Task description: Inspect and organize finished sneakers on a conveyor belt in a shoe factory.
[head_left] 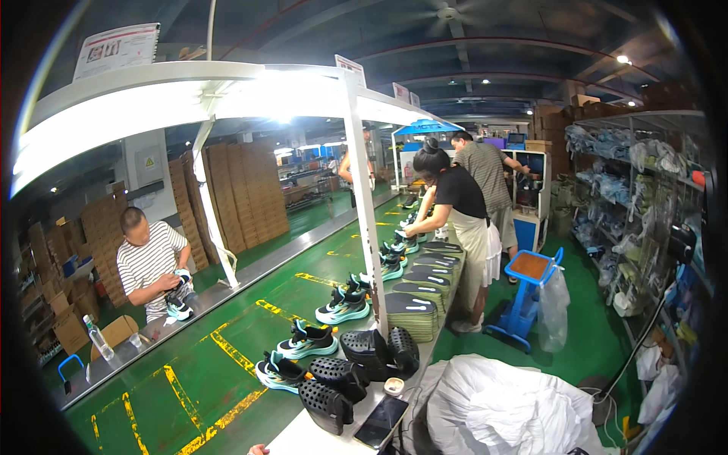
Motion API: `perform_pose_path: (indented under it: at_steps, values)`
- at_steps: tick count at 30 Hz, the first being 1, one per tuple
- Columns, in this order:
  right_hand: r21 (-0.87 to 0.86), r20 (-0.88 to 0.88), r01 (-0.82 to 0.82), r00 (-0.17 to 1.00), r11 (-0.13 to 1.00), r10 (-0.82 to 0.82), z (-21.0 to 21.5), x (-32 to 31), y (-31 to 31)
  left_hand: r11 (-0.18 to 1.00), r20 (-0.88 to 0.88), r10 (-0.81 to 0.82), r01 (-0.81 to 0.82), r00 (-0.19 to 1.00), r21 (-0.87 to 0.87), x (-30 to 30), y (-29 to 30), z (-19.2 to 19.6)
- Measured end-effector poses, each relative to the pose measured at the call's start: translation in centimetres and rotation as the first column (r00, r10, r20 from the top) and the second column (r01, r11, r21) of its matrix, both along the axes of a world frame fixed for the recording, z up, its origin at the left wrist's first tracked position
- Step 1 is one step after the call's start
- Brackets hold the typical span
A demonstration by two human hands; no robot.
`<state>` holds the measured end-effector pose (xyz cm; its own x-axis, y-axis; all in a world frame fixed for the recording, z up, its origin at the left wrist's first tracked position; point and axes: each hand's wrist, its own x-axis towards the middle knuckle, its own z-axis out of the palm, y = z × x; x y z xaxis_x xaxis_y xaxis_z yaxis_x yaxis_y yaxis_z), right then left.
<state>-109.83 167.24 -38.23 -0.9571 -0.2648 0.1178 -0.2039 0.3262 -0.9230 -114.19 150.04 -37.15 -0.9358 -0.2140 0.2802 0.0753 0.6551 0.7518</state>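
At the lower edge, a sliver of a hand (258, 450), probably my left hand, shows beside a white board (299, 438). Its fingers are mostly cut off, so its grip cannot be told. My right hand is out of view. Close to the board lie several black perforated clog-like pieces (326, 406), a dark phone-like slab (381, 422) and a small round container (393, 386). A black, white and teal sneaker (279, 372) stands just left of these pieces, with similar sneakers (343, 305) lined up beyond it along the green conveyor belt (280, 345).
Stacked insoles (412, 311) line the bench right of the belt. White cloth (508, 402) heaps at the lower right, near a blue stool (523, 292). A co-worker (462, 205) bends over the shoes; another (154, 262) across the belt handles a sneaker. A white post (365, 205) rises mid-view.
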Motion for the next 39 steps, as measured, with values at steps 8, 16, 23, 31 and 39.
perform_pose_path:
  at_steps: [8,16,23,31,39]
  values:
    - [-0.035,0.050,0.004,0.999,0.999,-0.002,1.1,0.4,0.7,0.941,0.038,0.000,-0.013,0.999,0.337,-0.5,0.6,-0.2]
    - [-0.028,0.008,0.008,1.000,1.000,-0.007,0.7,0.3,0.5,0.947,0.050,0.006,-0.022,0.999,0.322,-0.7,0.2,-0.8]
    - [-0.016,0.035,0.005,0.999,1.000,-0.004,1.0,0.5,0.6,0.932,0.026,0.001,-0.010,1.000,0.361,-1.4,-0.5,-2.5]
    - [0.013,0.021,0.020,1.000,1.000,-0.021,2.3,1.2,0.8,0.900,-0.019,0.005,0.003,1.000,0.437,-2.1,-0.8,-4.2]
    - [-0.008,-0.033,0.003,0.999,1.000,-0.003,0.6,0.5,0.6,0.966,-0.025,-0.003,0.009,1.000,0.259,-1.1,-0.4,-1.9]
